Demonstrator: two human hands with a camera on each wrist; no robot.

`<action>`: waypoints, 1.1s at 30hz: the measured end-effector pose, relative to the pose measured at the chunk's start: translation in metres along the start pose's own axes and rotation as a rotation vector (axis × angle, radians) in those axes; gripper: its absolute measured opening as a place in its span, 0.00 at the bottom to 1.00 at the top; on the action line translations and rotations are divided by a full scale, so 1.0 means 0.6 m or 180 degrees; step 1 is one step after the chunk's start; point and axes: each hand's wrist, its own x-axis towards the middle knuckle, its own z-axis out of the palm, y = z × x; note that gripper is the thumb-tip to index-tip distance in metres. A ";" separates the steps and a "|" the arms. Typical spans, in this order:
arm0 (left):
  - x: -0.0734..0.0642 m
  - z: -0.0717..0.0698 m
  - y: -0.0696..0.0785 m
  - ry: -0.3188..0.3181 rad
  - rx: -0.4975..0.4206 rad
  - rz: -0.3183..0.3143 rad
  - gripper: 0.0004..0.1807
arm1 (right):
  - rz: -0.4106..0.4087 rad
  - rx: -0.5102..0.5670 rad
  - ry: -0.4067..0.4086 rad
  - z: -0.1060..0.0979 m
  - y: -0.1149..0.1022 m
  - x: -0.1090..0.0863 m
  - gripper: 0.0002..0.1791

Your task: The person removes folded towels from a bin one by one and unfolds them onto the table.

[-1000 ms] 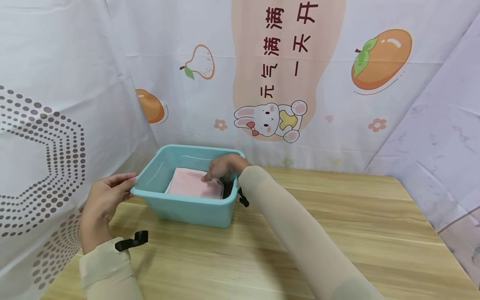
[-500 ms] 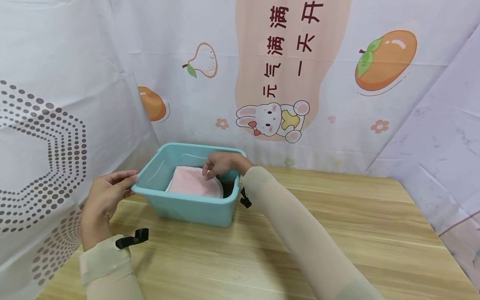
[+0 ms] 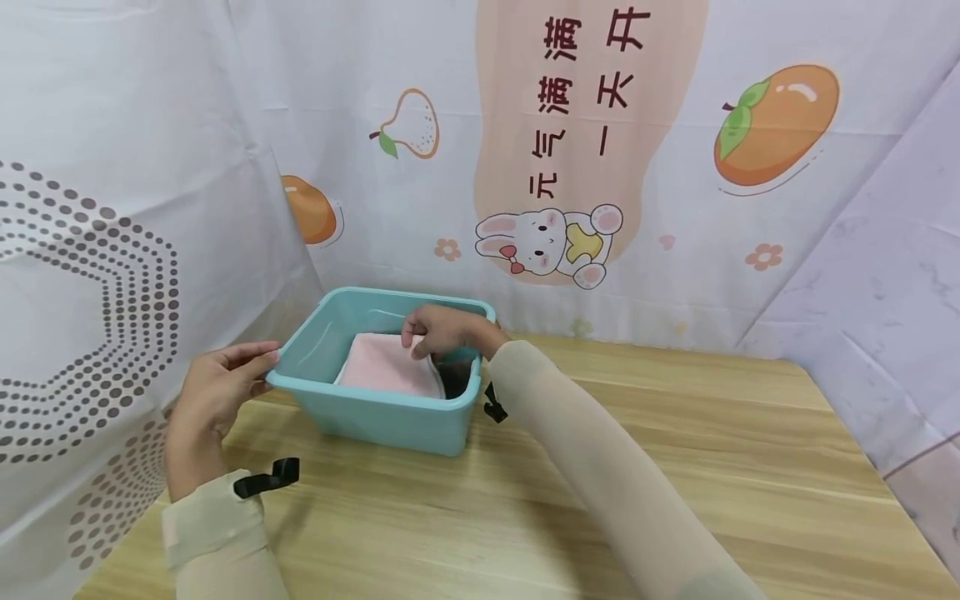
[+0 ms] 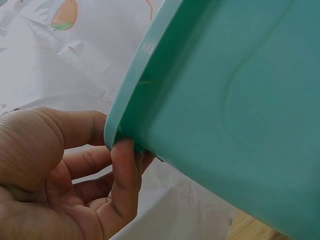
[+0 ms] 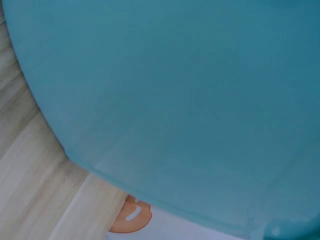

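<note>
Pink cloth [image 3: 386, 367] lies in the bin [image 3: 375, 423] left of frame centre, our left hand [image 3: 213, 392] pinching the rim [image 4: 131, 80], our right hand [image 3: 444, 328] over the cloth, its fingers bent, whether pinching we cannot tell

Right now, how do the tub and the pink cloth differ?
The tub is blue-green; the cloth is pale pink with a white edge. The tub is larger; the cloth lies inside it. The left hand grips the tub; the right hand is at the cloth, its grip unclear.
</note>
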 end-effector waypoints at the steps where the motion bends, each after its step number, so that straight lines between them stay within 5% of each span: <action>1: 0.000 0.000 0.000 0.0001 0.0048 -0.0003 0.25 | -0.0020 -0.0003 0.0041 0.000 0.000 0.001 0.08; 17: 0.005 0.001 -0.005 0.0035 0.0156 0.0054 0.27 | -0.0464 -0.0253 0.0566 -0.012 -0.012 -0.010 0.08; 33: -0.001 0.004 0.001 0.0020 0.0101 0.0019 0.26 | -0.0667 -0.0620 0.0948 -0.117 -0.124 -0.099 0.08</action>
